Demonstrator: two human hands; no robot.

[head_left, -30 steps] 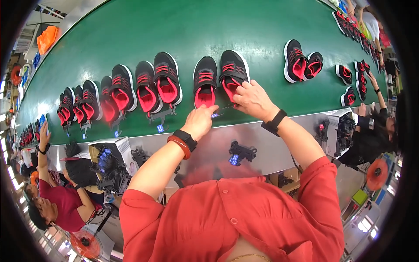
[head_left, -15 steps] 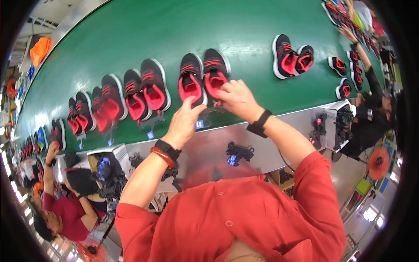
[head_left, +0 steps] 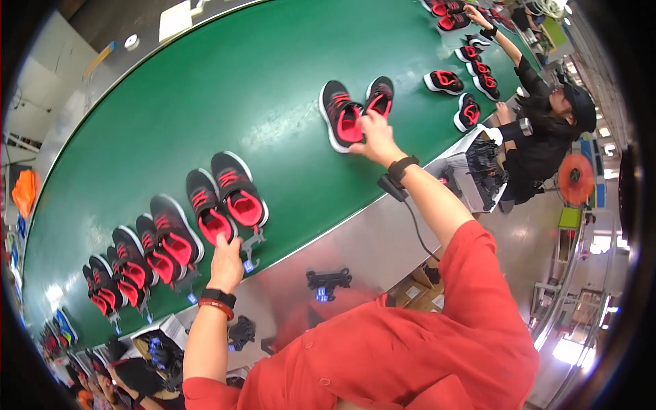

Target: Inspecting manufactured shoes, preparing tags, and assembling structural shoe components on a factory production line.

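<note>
My left hand [head_left: 226, 264] is closed at the heel of a black sneaker [head_left: 205, 198] with a red lining and laces. Its mate [head_left: 236, 184] lies alongside, and a grey plastic shoe hanger [head_left: 253, 244] with a blue tag sits at their heels. Farther right, my right hand [head_left: 377, 141] grips the heel of another black-and-red sneaker [head_left: 338, 113], thumb and fingers around its collar. That shoe's mate [head_left: 380, 96] lies just beyond my fingers. No hanger shows on this second pair.
Several paired sneakers [head_left: 126, 263] line the green table [head_left: 287, 61] to the left. More sneakers [head_left: 482, 78] lie at the far right, near a co-worker [head_left: 547, 130]. A loose hanger [head_left: 329, 280] lies on the metal ledge [head_left: 287, 294]. Boxes of hangers [head_left: 486, 167] stand along the edge.
My view has swung to the right. The right hand has left the pair with the hanger and reached the pair farther right. My left hand stays at the first pair's heel.
</note>
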